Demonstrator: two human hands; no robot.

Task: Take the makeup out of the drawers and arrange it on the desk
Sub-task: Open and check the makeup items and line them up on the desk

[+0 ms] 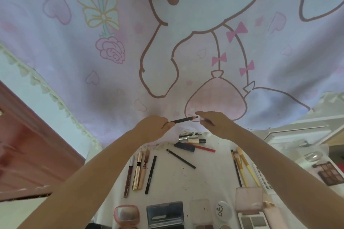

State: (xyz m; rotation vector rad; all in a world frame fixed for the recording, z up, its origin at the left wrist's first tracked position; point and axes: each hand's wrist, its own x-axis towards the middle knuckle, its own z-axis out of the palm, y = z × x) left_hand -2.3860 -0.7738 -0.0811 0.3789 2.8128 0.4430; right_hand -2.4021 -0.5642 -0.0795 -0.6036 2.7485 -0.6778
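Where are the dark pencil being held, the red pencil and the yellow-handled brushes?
dark pencil (183, 120), head view, mid-shaft between the hands.
red pencil (204, 148), head view, middle of its shaft.
yellow-handled brushes (248, 166), head view, one yellow handle.

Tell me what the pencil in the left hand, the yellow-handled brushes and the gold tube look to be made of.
Pencil: probably wood, dark matte coating; its sharpened tip shows a paler cone.
Yellow-handled brushes: handles look like painted wood or plastic, smooth; I cannot tell which.
Gold tube: shiny metallic finish with bright highlights, likely metallised plastic or metal.
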